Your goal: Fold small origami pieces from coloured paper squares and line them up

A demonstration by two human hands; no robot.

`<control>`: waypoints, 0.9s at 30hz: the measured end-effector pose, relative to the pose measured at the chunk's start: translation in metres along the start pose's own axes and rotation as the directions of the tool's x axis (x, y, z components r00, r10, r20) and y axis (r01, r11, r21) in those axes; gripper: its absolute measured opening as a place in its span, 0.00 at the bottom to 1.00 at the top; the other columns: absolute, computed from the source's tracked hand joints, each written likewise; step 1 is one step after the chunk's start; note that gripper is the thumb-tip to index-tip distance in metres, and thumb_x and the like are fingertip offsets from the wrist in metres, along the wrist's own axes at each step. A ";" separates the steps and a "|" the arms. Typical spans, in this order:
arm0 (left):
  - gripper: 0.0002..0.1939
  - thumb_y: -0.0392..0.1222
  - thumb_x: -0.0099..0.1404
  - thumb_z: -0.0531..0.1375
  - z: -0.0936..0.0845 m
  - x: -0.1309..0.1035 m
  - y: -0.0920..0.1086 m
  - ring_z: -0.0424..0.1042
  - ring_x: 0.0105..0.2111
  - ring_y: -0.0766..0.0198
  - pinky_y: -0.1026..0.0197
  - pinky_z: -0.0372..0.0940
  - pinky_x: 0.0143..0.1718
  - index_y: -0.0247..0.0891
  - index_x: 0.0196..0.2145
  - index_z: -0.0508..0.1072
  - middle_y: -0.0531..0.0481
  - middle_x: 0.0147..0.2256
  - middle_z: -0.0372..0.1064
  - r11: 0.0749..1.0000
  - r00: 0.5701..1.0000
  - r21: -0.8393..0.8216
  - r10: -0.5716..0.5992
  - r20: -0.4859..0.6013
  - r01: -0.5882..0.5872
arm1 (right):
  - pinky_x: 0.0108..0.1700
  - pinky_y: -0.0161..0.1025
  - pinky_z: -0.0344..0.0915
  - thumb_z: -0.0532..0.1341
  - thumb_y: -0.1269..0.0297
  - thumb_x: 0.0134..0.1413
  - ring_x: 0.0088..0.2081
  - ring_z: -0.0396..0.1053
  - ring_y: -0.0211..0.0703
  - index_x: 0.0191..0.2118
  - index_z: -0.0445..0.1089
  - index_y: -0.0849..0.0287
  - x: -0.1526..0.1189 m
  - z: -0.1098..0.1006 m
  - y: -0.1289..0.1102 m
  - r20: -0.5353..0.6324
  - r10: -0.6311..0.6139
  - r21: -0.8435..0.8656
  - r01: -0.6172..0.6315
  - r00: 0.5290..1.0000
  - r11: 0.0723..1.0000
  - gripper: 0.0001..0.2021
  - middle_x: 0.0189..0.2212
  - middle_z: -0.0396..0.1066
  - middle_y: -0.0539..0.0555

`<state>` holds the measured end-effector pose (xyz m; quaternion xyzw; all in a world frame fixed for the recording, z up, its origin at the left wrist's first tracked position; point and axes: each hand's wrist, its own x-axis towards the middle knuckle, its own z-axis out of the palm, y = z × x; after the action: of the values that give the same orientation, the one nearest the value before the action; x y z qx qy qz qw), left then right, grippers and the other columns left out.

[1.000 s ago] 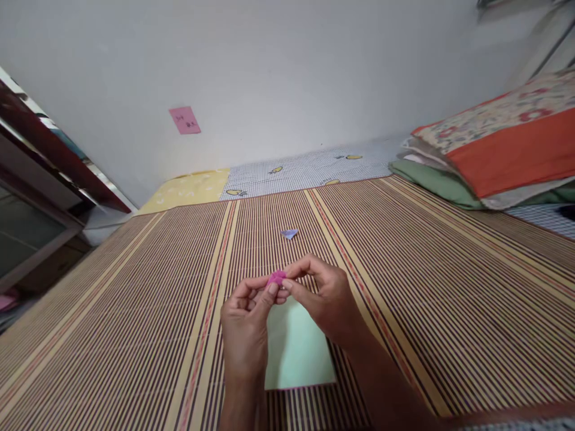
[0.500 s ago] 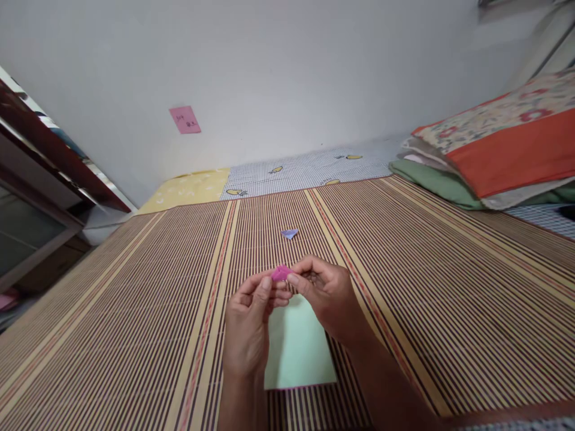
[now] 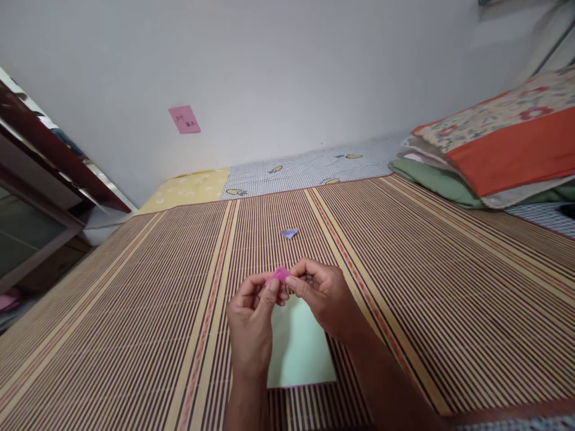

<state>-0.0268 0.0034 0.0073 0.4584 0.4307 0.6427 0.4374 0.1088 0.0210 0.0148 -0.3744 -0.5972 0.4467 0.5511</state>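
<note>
A small folded piece of pink paper (image 3: 281, 274) is pinched between both hands, above the mat. My left hand (image 3: 252, 314) is closed on its left side, thumb in front. My right hand (image 3: 322, 294) grips the right corner between thumb and forefinger; its other fingers are curled behind and partly hidden. Under the hands lies a light green sheet of paper (image 3: 302, 347), its left edge partly covered by my left hand. Beyond the hands, a small folded purple paper triangle (image 3: 290, 233) rests on the mat.
A striped bamboo mat (image 3: 171, 287) covers the bed. Folded bedding with an orange and floral cover (image 3: 516, 143) is stacked at the right. A pink note (image 3: 184, 120) is stuck to the wall (image 3: 291, 72). Checked and yellow cloth (image 3: 193, 185) runs along the wall.
My left hand has shifted slightly right and its fingers have drawn in behind the pink paper. The paper has turned a little; the right hand has barely moved.
</note>
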 end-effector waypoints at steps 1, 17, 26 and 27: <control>0.08 0.43 0.64 0.68 -0.002 0.001 -0.001 0.72 0.28 0.67 0.66 0.69 0.33 0.37 0.37 0.80 0.52 0.28 0.74 0.999 1.000 -0.031 -0.015 0.016 0.015 | 0.33 0.36 0.65 0.63 0.65 0.61 0.30 0.69 0.40 0.31 0.73 0.59 0.000 -0.001 -0.001 0.012 -0.009 -0.018 0.010 1.000 1.000 0.08 0.26 0.73 0.50; 0.08 0.43 0.69 0.63 -0.010 0.005 -0.003 0.76 0.29 0.64 0.62 0.72 0.35 0.36 0.39 0.80 0.49 0.29 0.78 0.998 0.997 0.040 -0.044 0.070 0.041 | 0.36 0.37 0.65 0.66 0.69 0.57 0.31 0.68 0.39 0.30 0.73 0.59 0.003 -0.005 -0.002 -0.070 -0.040 0.016 0.041 0.997 0.999 0.04 0.27 0.71 0.49; 0.08 0.44 0.64 0.68 -0.005 0.005 -0.001 0.74 0.26 0.68 0.66 0.70 0.32 0.36 0.36 0.80 0.52 0.27 0.76 0.998 0.998 0.036 -0.053 0.034 0.052 | 0.34 0.37 0.68 0.66 0.68 0.57 0.30 0.71 0.40 0.32 0.73 0.59 0.002 0.000 0.001 -0.069 0.011 0.032 -0.009 0.998 0.999 0.04 0.27 0.73 0.50; 0.08 0.44 0.64 0.68 -0.005 0.005 -0.003 0.73 0.26 0.68 0.67 0.70 0.31 0.36 0.35 0.79 0.53 0.26 0.75 0.999 0.999 0.029 -0.041 0.023 0.041 | 0.34 0.37 0.68 0.66 0.67 0.57 0.31 0.71 0.40 0.33 0.74 0.59 0.002 0.000 0.002 -0.057 0.035 0.058 -0.032 0.998 0.998 0.03 0.28 0.74 0.50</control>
<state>-0.0322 0.0078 0.0045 0.4632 0.4440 0.6219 0.4489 0.1087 0.0242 0.0132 -0.3813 -0.5617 0.4616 0.5709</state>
